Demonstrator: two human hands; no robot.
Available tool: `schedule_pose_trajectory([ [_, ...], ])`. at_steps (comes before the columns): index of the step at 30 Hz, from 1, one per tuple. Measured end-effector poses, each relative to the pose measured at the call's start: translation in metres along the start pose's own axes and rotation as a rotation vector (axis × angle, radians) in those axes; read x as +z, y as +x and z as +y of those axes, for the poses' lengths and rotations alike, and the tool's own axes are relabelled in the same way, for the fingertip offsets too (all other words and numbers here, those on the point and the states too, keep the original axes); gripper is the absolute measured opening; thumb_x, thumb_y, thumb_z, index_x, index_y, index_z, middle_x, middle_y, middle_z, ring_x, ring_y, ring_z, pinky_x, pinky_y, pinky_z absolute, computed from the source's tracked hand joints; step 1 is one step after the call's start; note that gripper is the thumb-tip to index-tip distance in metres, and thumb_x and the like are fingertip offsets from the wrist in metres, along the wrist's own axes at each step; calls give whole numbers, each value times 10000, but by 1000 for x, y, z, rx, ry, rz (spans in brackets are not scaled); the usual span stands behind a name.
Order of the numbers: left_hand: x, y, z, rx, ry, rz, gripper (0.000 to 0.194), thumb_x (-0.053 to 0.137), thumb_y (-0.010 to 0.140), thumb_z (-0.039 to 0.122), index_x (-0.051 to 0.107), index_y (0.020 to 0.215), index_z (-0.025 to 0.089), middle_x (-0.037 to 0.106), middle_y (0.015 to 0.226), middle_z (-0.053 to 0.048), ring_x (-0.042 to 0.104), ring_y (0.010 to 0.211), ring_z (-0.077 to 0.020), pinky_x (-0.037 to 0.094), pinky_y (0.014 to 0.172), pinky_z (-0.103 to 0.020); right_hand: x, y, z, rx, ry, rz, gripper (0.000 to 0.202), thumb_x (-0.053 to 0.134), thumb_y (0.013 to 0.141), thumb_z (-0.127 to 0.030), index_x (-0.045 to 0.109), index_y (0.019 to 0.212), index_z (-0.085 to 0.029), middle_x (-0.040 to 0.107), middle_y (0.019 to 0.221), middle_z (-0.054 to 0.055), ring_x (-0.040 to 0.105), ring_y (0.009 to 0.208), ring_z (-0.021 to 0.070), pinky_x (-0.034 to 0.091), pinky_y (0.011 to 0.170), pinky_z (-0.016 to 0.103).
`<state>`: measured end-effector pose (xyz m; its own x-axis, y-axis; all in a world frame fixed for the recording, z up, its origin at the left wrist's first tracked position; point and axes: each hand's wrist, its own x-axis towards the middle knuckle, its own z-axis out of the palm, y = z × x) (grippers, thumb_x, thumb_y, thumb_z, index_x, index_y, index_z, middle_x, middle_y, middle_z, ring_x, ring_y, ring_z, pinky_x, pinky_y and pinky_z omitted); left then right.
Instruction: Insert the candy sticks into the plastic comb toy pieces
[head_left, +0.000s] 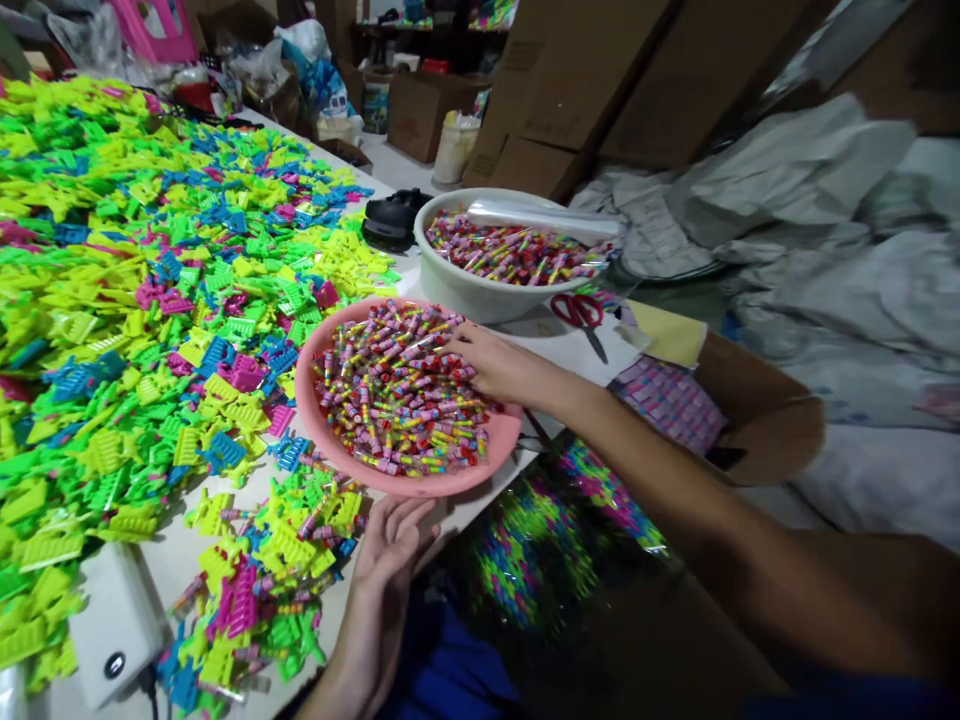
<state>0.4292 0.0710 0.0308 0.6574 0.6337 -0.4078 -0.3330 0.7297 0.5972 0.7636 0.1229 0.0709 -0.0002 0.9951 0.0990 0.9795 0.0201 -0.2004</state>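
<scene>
A pink bowl [420, 487] stands at the table's edge, filled with small clear-wrapped sticks [390, 390] in pink, yellow and red. My right hand [491, 367] reaches over the bowl's right side, its bent fingers down among the sticks. The fingertips are partly covered, so what they pinch cannot be made out. Just below the near rim is my left hand [391, 545], palm turned up, fingers apart and nothing in it. Loose plastic pieces [281, 530] in yellow, green, pink and blue lie to its left, with some wrapped sticks mixed in.
Behind the bowl stands a white tub [480, 300] of similar sticks, with a clear plastic roll [540, 217] across it. Red-handled scissors [579, 312] lie beside it. A large heap of plastic pieces [135, 300] covers the left. A white device [116, 625] sits front left.
</scene>
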Motion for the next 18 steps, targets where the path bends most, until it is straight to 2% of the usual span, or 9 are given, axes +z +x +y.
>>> schedule_pose_trajectory([
  [3,-17,1,-7,29,8,14,519,999,812,435,812,1247,224,807,1412,-170,625,1551,-459,455,1317,-659,1,1,1,-69,-15,-42,484,643,803,36,763,1233,-150,702,1352,191,692,1225,342,548,1066,455],
  [7,-27,-5,-8,33,11,-1,567,992,830,410,790,1314,195,796,1413,-213,630,1536,-479,474,1288,-660,12,-2,-11,-119,-27,-50,511,622,765,72,755,1218,-123,705,1351,229,670,1241,393,531,1063,523],
  [11,-27,-13,-6,41,22,-5,508,910,933,445,792,1363,201,771,1475,-214,658,1503,-454,521,1239,-612,21,0,-21,-140,34,-2,453,563,843,77,739,1194,-149,725,1268,209,664,1248,385,530,1082,518],
  [15,-30,-17,-8,60,74,-14,530,880,969,467,767,1433,237,775,1469,-197,754,1359,-415,570,1165,-568,27,5,-25,-144,143,74,417,564,975,-17,684,1336,-188,736,1276,178,670,1231,350,561,1079,501],
  [18,-38,-23,-10,67,108,-38,552,846,1008,476,729,1502,258,773,1465,-194,791,1285,-385,579,1141,-545,30,6,-26,-178,200,90,485,542,981,-14,654,1425,-176,729,1338,191,655,1298,349,552,1129,521],
])
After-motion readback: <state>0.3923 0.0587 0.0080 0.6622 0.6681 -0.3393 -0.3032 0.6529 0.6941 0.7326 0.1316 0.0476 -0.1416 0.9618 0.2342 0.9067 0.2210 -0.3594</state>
